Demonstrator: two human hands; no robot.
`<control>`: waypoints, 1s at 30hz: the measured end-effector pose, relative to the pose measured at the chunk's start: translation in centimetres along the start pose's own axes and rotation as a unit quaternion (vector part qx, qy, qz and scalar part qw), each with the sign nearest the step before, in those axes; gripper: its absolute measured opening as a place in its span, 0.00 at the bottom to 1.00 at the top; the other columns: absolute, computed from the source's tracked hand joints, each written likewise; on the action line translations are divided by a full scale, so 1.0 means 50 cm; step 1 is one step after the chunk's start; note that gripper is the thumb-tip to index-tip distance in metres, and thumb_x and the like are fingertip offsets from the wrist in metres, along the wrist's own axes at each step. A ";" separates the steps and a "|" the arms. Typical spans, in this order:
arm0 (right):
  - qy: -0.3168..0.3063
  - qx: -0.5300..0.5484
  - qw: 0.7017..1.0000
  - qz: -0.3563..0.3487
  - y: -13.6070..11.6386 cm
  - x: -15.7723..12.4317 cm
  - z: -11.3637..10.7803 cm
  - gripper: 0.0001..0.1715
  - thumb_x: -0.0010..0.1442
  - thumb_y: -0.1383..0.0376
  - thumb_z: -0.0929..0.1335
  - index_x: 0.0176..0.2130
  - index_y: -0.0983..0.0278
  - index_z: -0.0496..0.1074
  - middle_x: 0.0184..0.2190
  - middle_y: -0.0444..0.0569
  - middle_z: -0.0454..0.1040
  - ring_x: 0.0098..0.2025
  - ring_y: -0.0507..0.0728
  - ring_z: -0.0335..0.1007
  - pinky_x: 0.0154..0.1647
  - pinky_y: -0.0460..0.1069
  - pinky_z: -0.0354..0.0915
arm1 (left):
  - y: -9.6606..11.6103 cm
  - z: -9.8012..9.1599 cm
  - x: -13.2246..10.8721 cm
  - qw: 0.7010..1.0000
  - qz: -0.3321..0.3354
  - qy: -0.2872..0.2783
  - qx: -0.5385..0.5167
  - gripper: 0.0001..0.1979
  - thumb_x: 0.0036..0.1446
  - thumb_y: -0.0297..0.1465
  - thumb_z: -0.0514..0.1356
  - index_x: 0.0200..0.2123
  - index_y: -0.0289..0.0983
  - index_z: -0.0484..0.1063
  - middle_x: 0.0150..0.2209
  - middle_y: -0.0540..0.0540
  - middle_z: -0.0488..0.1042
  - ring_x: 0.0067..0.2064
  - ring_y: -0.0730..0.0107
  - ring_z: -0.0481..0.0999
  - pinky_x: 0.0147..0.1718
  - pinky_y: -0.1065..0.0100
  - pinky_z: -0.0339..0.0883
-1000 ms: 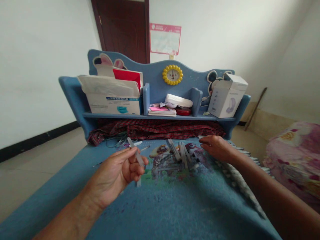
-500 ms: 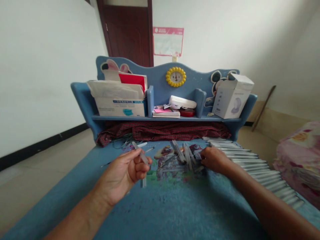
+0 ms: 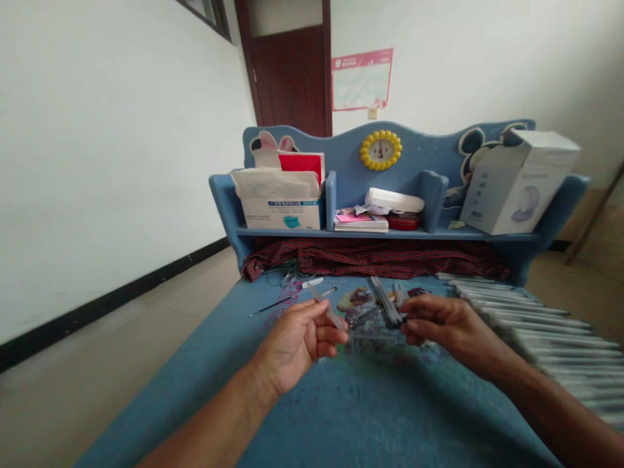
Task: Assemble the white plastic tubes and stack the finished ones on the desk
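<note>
My left hand [image 3: 303, 344] is closed, pinching a translucent pen barrel [image 3: 318, 298] that slants up and away between thumb and fingers. Over the middle of the blue tabletop, my right hand [image 3: 441, 322] has its thumb and fingers pressed together. A small dark bit shows at those fingertips, too blurred to name. Just left of the right hand lie clear pen barrels [image 3: 383, 296], and several thin dark pen refills [image 3: 363, 316] rest beside them. A long row of assembled-looking pens [image 3: 531, 325] stretches along the table's right side.
At the table's back stands a blue shelf [image 3: 287, 233] with a mask box [image 3: 280, 207], a yellow-rimmed clock [image 3: 381, 150] and a white carton [image 3: 519, 185]. Under it lies a checked cloth [image 3: 361, 259]. One thin dark refill [image 3: 270, 306] lies near the left edge.
My right hand has lifted from the barrel pile and come toward my left hand, its fingers pinched. The left hand keeps the pen barrel. The whole view has swung to the left.
</note>
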State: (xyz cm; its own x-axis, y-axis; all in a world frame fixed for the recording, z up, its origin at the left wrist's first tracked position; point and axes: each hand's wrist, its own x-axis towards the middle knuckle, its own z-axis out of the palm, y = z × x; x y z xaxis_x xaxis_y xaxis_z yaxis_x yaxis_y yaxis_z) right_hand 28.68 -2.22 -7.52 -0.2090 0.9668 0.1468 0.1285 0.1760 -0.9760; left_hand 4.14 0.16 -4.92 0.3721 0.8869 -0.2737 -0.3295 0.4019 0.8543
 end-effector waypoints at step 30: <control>0.053 -0.152 0.972 -0.169 -0.027 -0.055 0.130 0.03 0.55 0.67 0.68 0.32 0.60 0.74 0.24 0.41 0.74 0.25 0.50 0.70 0.27 0.43 0.66 | -0.034 0.028 -0.018 1.000 0.000 -0.030 -0.001 0.06 0.59 0.28 0.55 0.31 0.32 0.66 0.24 0.46 0.75 0.20 0.73 0.75 0.13 0.78 0.64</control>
State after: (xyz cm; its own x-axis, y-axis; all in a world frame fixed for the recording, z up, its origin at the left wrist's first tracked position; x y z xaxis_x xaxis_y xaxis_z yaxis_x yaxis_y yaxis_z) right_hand 22.77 -6.33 -7.66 -0.1903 0.8547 0.4830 0.3529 0.5187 -0.7787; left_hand 5.59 -1.62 -5.53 0.4230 0.8720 -0.2463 -0.3319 0.4020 0.8534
